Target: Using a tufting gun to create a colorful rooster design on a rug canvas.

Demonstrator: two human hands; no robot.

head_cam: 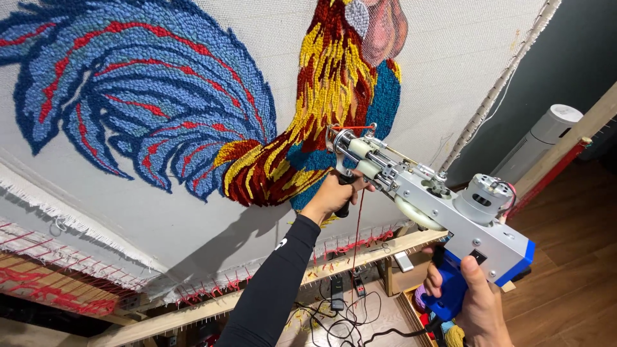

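Most of the rooster (270, 122) looks tufted: blue-and-red tail left of the body, yellow/red neck and back, teal breast patch. Head runs off the top edge, so can't judge that. No legs or feet show below the body, and the backing cloth (128, 218) around the rooster is bare; I'd guess the lower part is what's left.

Tufting gun (430, 205) is up against the cloth, needle end at the rooster's lower breast, just right of the teal patch. Red yarn (357, 225) feeds up to the nose and hangs down below the rooster toward the wooden frame rail (360, 257).

Left hand (334, 196) clenched on the gun's black front handle, directly under the rooster's belly. Right hand (469, 295) wrapped around the blue rear grip, well down-right of the rooster, off the cloth. Gun body slopes from rooster down to that hand.
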